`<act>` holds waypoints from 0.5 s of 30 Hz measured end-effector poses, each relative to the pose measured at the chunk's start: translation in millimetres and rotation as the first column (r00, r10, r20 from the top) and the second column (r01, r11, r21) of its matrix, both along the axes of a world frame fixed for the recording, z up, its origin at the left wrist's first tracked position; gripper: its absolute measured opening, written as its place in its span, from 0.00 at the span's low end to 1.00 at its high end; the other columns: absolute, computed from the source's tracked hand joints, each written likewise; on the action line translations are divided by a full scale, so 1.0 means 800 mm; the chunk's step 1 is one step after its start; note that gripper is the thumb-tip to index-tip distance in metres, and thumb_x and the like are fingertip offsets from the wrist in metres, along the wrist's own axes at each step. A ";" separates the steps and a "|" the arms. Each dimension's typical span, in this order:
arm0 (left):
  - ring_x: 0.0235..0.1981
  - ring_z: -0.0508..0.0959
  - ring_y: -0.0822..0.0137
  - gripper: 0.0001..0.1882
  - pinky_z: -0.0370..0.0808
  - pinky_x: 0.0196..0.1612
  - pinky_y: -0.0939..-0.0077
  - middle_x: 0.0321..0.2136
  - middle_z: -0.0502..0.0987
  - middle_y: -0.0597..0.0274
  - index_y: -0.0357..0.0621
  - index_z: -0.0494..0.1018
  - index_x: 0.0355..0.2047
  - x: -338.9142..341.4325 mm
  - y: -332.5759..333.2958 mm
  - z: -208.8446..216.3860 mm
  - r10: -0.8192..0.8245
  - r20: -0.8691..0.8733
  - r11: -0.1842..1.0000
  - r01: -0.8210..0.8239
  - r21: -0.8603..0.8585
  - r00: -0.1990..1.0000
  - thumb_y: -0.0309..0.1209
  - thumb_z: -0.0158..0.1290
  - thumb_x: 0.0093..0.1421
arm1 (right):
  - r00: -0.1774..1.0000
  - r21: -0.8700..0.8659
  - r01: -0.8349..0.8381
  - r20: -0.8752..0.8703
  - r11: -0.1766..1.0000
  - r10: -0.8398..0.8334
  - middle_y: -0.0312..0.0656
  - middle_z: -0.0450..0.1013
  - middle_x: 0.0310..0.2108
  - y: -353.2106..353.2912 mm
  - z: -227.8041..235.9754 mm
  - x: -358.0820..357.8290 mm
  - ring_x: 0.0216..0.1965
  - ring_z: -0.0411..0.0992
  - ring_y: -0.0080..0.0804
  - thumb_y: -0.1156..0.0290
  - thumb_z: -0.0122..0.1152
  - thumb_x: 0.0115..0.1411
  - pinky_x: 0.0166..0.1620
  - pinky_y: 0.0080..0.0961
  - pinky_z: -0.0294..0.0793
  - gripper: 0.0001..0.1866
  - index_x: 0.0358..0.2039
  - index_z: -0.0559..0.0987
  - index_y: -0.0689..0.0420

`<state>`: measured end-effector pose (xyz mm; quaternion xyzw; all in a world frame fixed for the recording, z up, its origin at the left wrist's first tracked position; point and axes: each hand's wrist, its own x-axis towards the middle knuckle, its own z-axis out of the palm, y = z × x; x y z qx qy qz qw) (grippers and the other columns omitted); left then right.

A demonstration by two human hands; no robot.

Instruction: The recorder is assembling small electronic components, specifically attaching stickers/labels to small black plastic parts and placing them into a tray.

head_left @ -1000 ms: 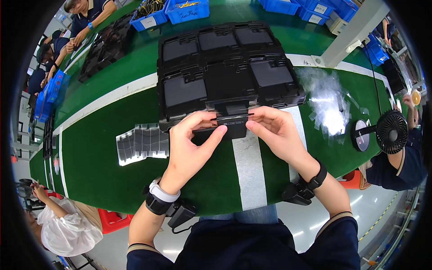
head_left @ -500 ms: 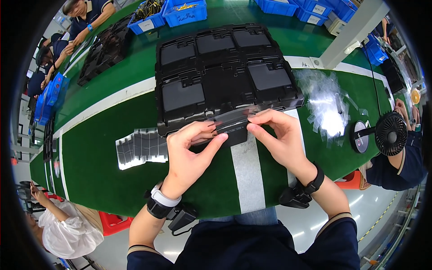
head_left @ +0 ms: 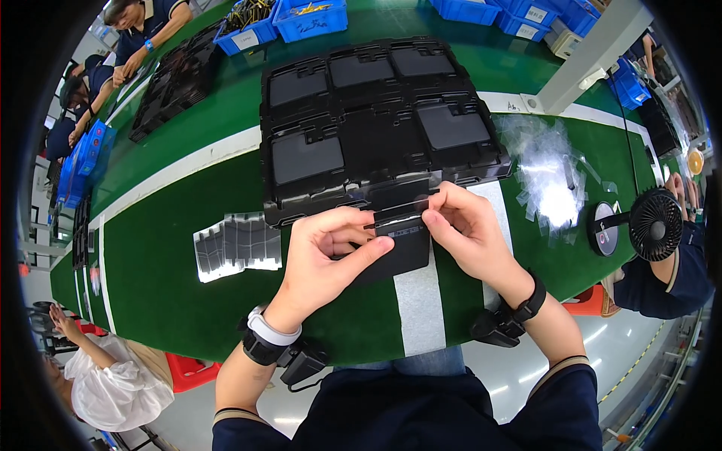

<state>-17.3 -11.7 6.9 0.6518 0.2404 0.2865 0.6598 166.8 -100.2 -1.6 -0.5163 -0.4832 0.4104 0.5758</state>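
Observation:
My left hand (head_left: 331, 248) and my right hand (head_left: 462, 229) together hold a flat black panel (head_left: 398, 252) over the green bench (head_left: 165, 270), just in front of a stack of black moulded trays (head_left: 376, 128). The left hand's fingers grip the panel's left edge and lie across its face. With thumb and forefinger, the right hand pinches a thin strip at the panel's top right corner. Several trays' pockets hold dark flat panels.
A row of small dark film strips on white backing (head_left: 237, 244) lies left of my hands. Clear plastic films (head_left: 545, 177) are piled at the right beside a small black fan (head_left: 654, 225). Blue bins (head_left: 308, 19) line the far edge. Other people sit around the bench.
The panel has come away from the tray stack toward me, and both hands have shifted slightly nearer with it. The right fingers now pinch at its top edge.

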 end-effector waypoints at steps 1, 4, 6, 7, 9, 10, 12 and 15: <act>0.28 0.77 0.74 0.14 0.75 0.33 0.83 0.26 0.75 0.60 0.36 0.70 0.36 0.000 0.001 0.000 0.008 -0.014 1.000 -0.008 -0.015 1.000 0.14 0.56 0.48 | 0.996 -0.058 -0.021 -0.090 0.998 0.015 0.34 0.72 0.25 0.000 -0.001 0.000 0.29 0.70 0.16 0.75 0.58 0.55 0.33 0.15 0.70 0.08 0.35 0.75 0.64; 0.29 0.78 0.74 0.13 0.75 0.32 0.84 0.28 0.76 0.58 0.34 0.71 0.36 0.002 0.001 -0.001 0.017 0.006 1.000 -0.017 -0.022 1.000 0.16 0.57 0.48 | 0.981 -0.099 -0.189 -0.074 0.977 0.182 0.38 0.75 0.28 0.000 0.006 -0.011 0.31 0.72 0.18 0.75 0.60 0.54 0.35 0.17 0.73 0.10 0.36 0.76 0.64; 0.30 0.78 0.74 0.12 0.75 0.31 0.84 0.29 0.77 0.57 0.32 0.71 0.35 0.003 0.001 -0.001 0.017 0.040 1.000 -0.017 -0.014 0.999 0.19 0.59 0.49 | 0.982 -0.106 -0.181 -0.074 0.978 0.174 0.39 0.75 0.27 0.000 0.004 -0.010 0.30 0.73 0.19 0.76 0.61 0.53 0.35 0.18 0.73 0.10 0.35 0.76 0.65; 0.31 0.78 0.74 0.12 0.75 0.32 0.84 0.29 0.77 0.57 0.32 0.72 0.35 0.003 0.000 -0.001 0.020 0.046 0.999 -0.019 -0.027 0.999 0.19 0.58 0.49 | 0.983 -0.112 -0.174 -0.075 0.978 0.167 0.39 0.75 0.27 0.000 0.003 -0.010 0.30 0.73 0.19 0.76 0.61 0.52 0.35 0.18 0.74 0.09 0.35 0.77 0.65; 0.32 0.78 0.73 0.12 0.76 0.32 0.84 0.30 0.77 0.56 0.33 0.72 0.35 0.002 0.000 0.001 0.024 0.051 0.999 -0.022 -0.040 0.998 0.19 0.58 0.49 | 0.984 -0.118 -0.168 -0.076 0.979 0.160 0.40 0.76 0.26 0.000 0.002 -0.009 0.29 0.73 0.20 0.76 0.62 0.52 0.34 0.19 0.74 0.09 0.34 0.77 0.66; 0.32 0.78 0.73 0.11 0.76 0.32 0.84 0.29 0.78 0.57 0.33 0.72 0.34 0.002 0.000 0.002 0.028 0.066 0.998 -0.024 -0.064 0.997 0.19 0.58 0.49 | 0.985 -0.135 -0.164 -0.077 0.977 0.155 0.40 0.76 0.27 -0.001 0.003 -0.008 0.29 0.73 0.20 0.76 0.62 0.52 0.35 0.19 0.75 0.09 0.34 0.77 0.65; 0.32 0.78 0.73 0.11 0.75 0.32 0.84 0.29 0.78 0.57 0.33 0.72 0.34 0.001 0.000 0.004 0.033 0.080 0.996 -0.026 -0.088 0.996 0.19 0.58 0.50 | 0.986 -0.152 -0.160 -0.078 0.975 0.150 0.40 0.76 0.27 -0.001 0.003 -0.008 0.29 0.73 0.20 0.76 0.62 0.52 0.35 0.19 0.75 0.09 0.34 0.77 0.65; 0.31 0.78 0.73 0.08 0.75 0.32 0.85 0.31 0.77 0.56 0.33 0.73 0.32 0.002 -0.001 0.008 0.045 0.032 0.998 -0.044 -0.047 0.998 0.19 0.57 0.50 | 0.988 -0.107 -0.150 -0.052 0.983 0.145 0.39 0.76 0.27 0.000 0.003 -0.009 0.29 0.73 0.19 0.76 0.62 0.52 0.34 0.19 0.75 0.09 0.34 0.77 0.65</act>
